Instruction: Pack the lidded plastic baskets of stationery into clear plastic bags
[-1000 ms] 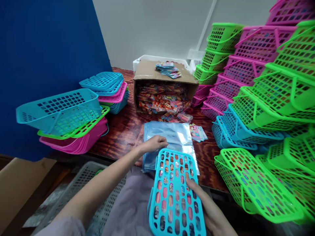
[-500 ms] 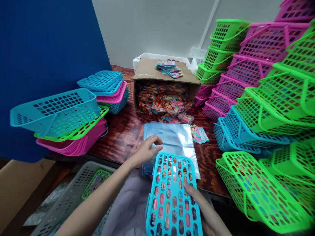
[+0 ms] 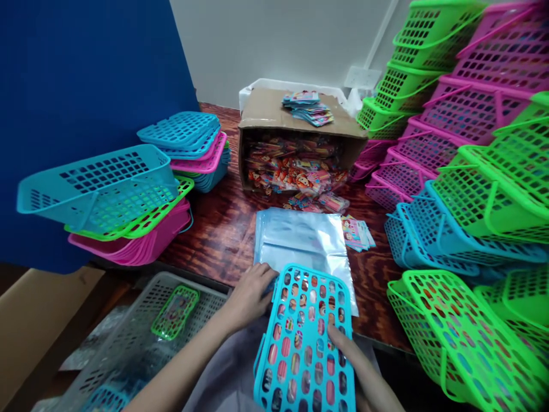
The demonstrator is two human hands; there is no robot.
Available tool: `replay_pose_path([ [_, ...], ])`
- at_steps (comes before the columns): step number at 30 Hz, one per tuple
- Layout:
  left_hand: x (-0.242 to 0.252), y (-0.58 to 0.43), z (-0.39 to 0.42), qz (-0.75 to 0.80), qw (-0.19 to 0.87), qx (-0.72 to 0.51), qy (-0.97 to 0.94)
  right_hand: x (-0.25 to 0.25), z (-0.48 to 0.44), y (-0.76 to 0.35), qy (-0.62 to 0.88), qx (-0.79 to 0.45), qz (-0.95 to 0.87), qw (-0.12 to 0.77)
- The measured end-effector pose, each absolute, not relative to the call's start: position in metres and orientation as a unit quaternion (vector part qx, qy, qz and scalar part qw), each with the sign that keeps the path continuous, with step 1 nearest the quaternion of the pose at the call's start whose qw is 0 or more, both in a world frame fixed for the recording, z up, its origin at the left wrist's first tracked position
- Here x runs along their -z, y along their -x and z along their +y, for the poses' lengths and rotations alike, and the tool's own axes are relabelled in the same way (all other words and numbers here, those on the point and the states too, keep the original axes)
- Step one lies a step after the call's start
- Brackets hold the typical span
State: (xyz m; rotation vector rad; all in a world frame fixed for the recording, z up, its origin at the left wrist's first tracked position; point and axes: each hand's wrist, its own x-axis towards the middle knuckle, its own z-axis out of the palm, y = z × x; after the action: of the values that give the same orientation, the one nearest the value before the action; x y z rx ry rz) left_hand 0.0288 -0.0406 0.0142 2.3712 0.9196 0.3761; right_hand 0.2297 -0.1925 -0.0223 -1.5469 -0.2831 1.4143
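Observation:
A blue lidded basket (image 3: 306, 343) with colourful packets showing through its holes is tilted up in front of me. My right hand (image 3: 349, 349) grips its right side, thumb across the lid and the other fingers hidden beneath. At the basket's upper left edge is my left hand (image 3: 254, 292), its fingers bent and their tips partly hidden, so I cannot tell whether it grips anything. Behind the basket, a stack of clear plastic bags (image 3: 300, 234) lies on the wooden table (image 3: 214, 229). Printed cards (image 3: 357, 233) lie to the right of the bags.
An open carton (image 3: 261, 111) of small packets stands at the back, cards on top. Stacked green, pink and blue baskets (image 3: 467, 109) rise on the right. Blue and pink baskets and lids (image 3: 128, 194) are at left. Below left, a grey crate (image 3: 141, 309) holds a green-lidded basket (image 3: 175, 312).
My left hand has moved down from above the plastic bags to the blue basket's upper left edge. My right hand still holds the basket. The view has shifted slightly.

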Motion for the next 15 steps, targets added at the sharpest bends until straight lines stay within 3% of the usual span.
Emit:
replay_pose_path([
  [8, -0.029, -0.041, -0.033, 0.411, 0.362, -0.26, -0.795, 0.009, -0.179, -0.233, 0.593, -0.639, -0.131, 0.471],
  [15, -0.033, -0.053, -0.044, 0.453, 0.649, -0.327, -0.517, -0.042, -0.203, -0.223, 0.586, -0.655, -0.056, 0.475],
])
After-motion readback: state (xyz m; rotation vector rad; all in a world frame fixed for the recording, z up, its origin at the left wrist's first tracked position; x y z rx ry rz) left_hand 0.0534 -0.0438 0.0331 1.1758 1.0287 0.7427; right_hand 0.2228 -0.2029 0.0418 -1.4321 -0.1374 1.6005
